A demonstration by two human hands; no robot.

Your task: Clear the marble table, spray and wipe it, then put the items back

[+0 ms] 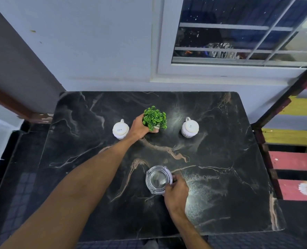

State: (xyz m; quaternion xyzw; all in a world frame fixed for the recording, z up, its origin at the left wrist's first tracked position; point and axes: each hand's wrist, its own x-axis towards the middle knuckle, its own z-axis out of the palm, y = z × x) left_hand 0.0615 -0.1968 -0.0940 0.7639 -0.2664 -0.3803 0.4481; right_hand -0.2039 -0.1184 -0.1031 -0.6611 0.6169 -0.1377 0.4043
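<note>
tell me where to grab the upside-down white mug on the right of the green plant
Take the white ceramic mug round its rounded body, coming from above on the near side. It stands mouth down, and its handle points to the far side, so the near walls are free for the fingers.

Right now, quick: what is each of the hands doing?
Left hand: gripping the small potted plant at its base.
Right hand: holding the glass ashtray by its rim.
</note>
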